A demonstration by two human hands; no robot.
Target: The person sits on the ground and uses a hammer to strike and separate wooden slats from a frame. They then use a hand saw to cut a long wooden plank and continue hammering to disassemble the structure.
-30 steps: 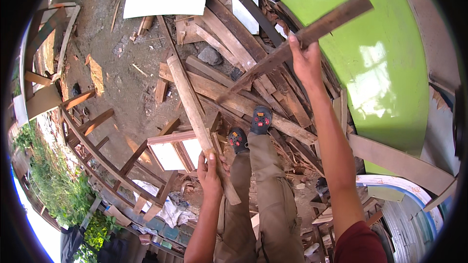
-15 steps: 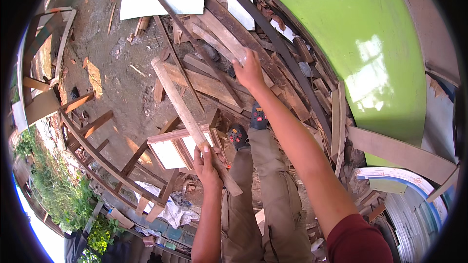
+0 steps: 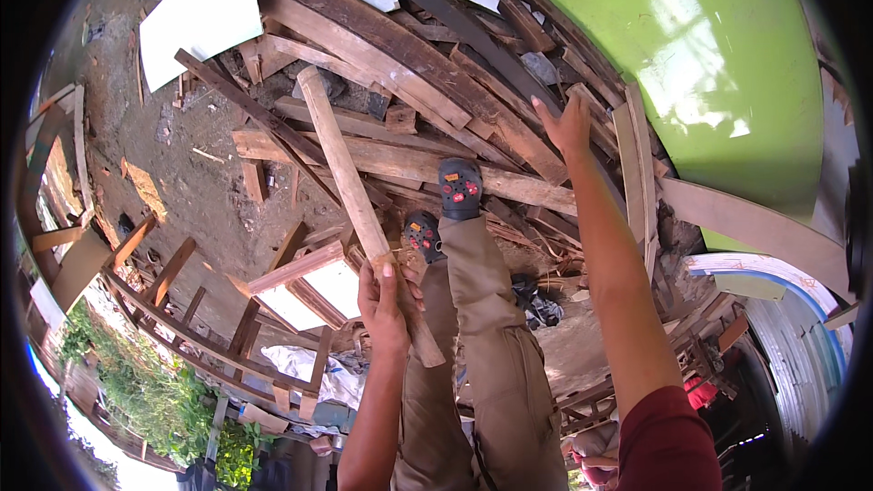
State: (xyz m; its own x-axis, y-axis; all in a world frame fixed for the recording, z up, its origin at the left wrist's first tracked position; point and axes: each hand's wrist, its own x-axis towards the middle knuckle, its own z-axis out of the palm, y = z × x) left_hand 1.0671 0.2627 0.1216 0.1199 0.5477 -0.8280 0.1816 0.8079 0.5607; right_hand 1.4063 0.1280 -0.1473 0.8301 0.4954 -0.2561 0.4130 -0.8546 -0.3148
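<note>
Left hand: the left hand (image 3: 386,295) is up in front of the knees, fingers wrapped tight round the lower part of a long pale wooden plank (image 3: 350,182).
Plank: it slants up and away to the left, top end over the scrap pile, bottom end poking out below the fist.
Right hand: the right hand (image 3: 566,125) is stretched far out, arm straight, fingers spread and gripping nothing, just above dark boards.
Pile: a heap of wooden planks (image 3: 409,118) lies underfoot, both shoes (image 3: 459,187) planted on it.
Backdrop: a green curved panel (image 3: 727,64) stands beyond the right hand; a white sheet (image 3: 200,14) lies upper left.
</note>
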